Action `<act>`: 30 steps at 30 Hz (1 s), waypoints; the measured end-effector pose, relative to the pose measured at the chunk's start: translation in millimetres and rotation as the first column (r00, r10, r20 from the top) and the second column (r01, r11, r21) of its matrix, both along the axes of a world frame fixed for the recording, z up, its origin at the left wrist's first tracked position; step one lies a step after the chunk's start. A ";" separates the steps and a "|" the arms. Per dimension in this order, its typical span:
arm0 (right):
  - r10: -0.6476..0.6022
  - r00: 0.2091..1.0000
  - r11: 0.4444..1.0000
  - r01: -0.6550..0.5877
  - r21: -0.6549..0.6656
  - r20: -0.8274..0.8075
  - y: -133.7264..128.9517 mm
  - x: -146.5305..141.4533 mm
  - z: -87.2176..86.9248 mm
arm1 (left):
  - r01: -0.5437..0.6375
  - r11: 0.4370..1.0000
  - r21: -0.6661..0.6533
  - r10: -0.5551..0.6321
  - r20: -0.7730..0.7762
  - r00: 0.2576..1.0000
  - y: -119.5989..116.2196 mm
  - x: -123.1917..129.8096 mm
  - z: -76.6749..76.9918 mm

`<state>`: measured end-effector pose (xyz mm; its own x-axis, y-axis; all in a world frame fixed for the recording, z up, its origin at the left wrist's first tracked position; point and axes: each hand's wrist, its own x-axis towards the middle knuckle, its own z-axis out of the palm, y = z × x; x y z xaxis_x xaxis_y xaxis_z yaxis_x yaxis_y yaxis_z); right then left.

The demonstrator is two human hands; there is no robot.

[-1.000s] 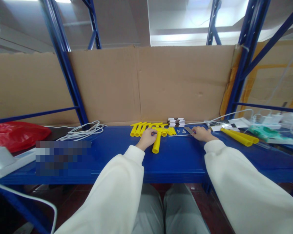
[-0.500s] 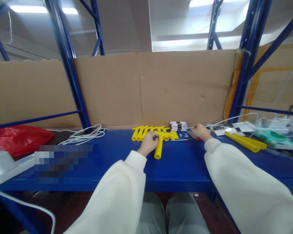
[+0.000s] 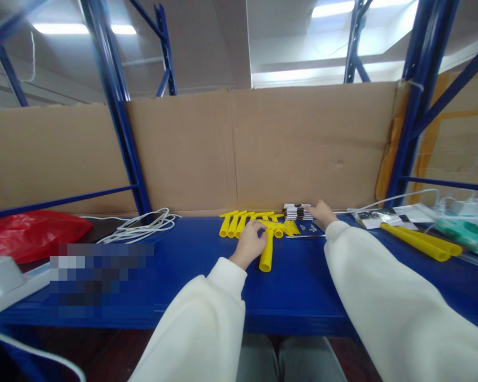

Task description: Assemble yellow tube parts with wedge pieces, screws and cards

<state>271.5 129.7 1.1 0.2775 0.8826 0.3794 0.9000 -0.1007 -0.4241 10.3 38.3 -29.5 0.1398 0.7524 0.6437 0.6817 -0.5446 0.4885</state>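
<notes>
Both arms reach forward, off-white sleeves down to the wrists. Left hand [image 3: 252, 240]: angled inward, back up, fingers bent, thumb side facing right. Right hand [image 3: 322, 213]: farther forward, set apart from the left, wrist turned inward, fingers pointing left. Exact fingertip closure on the right too small to read. Gray-clad knees [image 3: 287, 358] below, side by side.

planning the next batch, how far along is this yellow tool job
Apparently done: the row of yellow T-shaped pieces behind. In hand: the left hand grips another piece; the right hand is at the white-and-brown stack. Seemingly left: that piece, perhaps also the two yellow tubes on the right.
</notes>
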 end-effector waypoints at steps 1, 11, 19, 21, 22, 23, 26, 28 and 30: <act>-0.023 0.999 1.000 0.023 -0.017 -0.028 1.8 -2.2 2.0 | 0.006 1.000 0.007 -0.006 0.003 1.000 -0.1 0.3 -0.2; -0.157 0.984 0.983 0.148 -0.109 -0.085 0.7 -30.1 15.4 | 0.050 0.998 0.039 -0.051 0.037 0.998 -3.9 4.2 -0.6; -0.202 0.979 0.975 0.197 -0.098 -0.042 8.6 -31.2 9.9 | 0.061 0.997 0.055 -0.063 0.022 0.998 -3.8 4.7 -2.6; -0.214 0.976 0.973 0.210 -0.098 -0.031 13.3 -30.6 7.4 | 0.063 0.997 0.046 -0.064 0.016 0.998 -4.7 4.9 -2.2; -0.223 0.974 0.971 0.220 -0.094 -0.025 15.5 -30.6 6.2 | 0.064 0.997 0.042 -0.065 0.012 0.998 -5.1 5.1 -2.1; -0.233 0.972 0.969 0.230 -0.087 -0.017 17.4 -30.8 5.1 | 0.065 0.997 0.039 -0.066 0.007 0.998 -5.4 5.2 -2.0; -0.256 0.967 0.965 0.256 -0.049 0.008 20.1 -31.6 2.7 | 0.064 0.997 0.035 -0.064 -0.003 0.998 -5.0 5.6 -2.7; -0.263 0.965 0.964 0.263 -0.031 0.017 18.8 -31.7 2.4 | 0.059 0.998 0.035 -0.059 -0.005 0.998 -4.1 5.5 -3.4; -0.260 0.966 0.965 0.260 -0.015 0.009 15.4 -31.4 3.4 | 0.057 0.998 0.031 -0.057 -0.012 0.998 -3.1 4.9 -3.7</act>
<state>240.1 145.1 4.4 0.4956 0.7866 0.3683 0.8450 -0.3385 -0.4141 15.2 35.1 -33.3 0.1891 0.7223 0.6652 0.6541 -0.5979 0.4633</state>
